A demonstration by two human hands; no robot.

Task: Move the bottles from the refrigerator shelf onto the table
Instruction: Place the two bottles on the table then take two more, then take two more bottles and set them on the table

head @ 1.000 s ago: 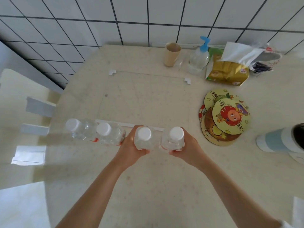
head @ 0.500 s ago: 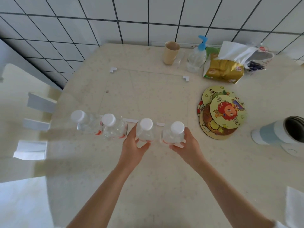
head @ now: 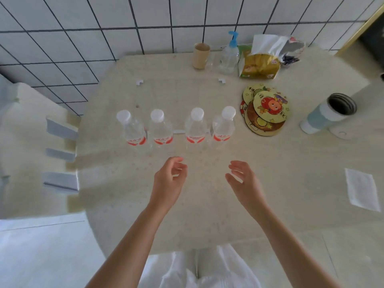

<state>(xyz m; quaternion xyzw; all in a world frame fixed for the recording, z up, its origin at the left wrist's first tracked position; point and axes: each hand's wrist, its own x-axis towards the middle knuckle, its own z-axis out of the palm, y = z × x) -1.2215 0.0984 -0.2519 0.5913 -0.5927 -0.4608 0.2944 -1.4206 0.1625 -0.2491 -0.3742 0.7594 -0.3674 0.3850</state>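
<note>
Four clear bottles stand upright in a row across the surface [head: 207, 204], white caps up, red bands near their bases: the far-left bottle [head: 131, 129], the second bottle [head: 160, 129], the third bottle [head: 196, 127] and the right-hand bottle [head: 224, 126]. The two on the right sit just beside each other; a wider gap splits the middle pair. Nobody is touching them. The left hand [head: 169, 179] hovers on the near side of the row, fingers [head: 178, 163] loosely curled and empty. The right hand [head: 244, 181] mirrors it, spread and holding nothing, both well clear of the bottles.

Out from there: the surface is pale, speckled beige with a rounded near edge, and small white corner markers [head: 139, 82] frame a patch behind the bottles. Right of the row lies a stack of round cartoon coasters [head: 268, 109], then a tipped pale-blue flask [head: 328, 113], mouth open. A white sheet of paper [head: 361, 190] lies at the far right. Along the back sit a tan cup [head: 201, 56], a pump bottle [head: 229, 55] with a blue head, and a yellow tissue pack [head: 259, 66]. Behind everything runs a white tiled wall [head: 104, 28] with dark grout. To the left, a pale structure with ledges [head: 60, 129], possibly a refrigerator door, too blurred to say.
</note>
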